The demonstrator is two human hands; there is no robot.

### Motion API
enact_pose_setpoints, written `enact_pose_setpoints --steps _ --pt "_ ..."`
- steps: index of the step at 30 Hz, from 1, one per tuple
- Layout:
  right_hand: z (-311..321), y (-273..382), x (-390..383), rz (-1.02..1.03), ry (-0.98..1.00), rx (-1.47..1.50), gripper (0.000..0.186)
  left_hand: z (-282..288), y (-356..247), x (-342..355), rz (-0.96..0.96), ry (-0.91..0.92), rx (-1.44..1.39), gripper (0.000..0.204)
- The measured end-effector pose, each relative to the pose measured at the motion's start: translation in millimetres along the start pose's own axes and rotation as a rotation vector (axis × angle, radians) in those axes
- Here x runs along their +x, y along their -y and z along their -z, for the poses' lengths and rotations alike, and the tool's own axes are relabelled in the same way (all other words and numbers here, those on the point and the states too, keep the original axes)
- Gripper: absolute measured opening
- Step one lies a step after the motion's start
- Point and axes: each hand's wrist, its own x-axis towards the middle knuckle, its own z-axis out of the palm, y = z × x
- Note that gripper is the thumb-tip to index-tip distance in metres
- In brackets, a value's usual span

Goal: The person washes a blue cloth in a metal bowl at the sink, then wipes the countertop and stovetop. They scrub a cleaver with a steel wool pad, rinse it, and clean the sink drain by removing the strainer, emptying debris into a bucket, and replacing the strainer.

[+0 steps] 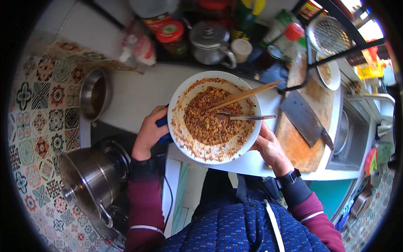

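Note:
A white bowl holds a brown, crumbly mixture, with a pair of wooden chopsticks and a metal spoon resting in it. My left hand is at the bowl's left side, fingers closed on a blue item that is partly hidden by the bowl; I cannot make out what it is. My right hand grips the bowl's lower right rim. Right of the bowl, a cleaver lies on a wooden cutting board.
A steel pot stands on a black cooktop at lower left, a steel bowl above it. Jars, a lidded metal pot and bottles line the back. A black rack and a sink are on the right.

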Motion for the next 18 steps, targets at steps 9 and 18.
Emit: enact_pose_setpoints --steps 9,18 --pt "124 11 -143 0.029 -0.304 0.042 0.057 -157 -83 5 -0.046 0.226 -0.015 0.045" --pt "145 -31 -166 0.096 -0.384 0.144 0.057 -204 -83 23 -0.026 0.302 0.064 0.043"
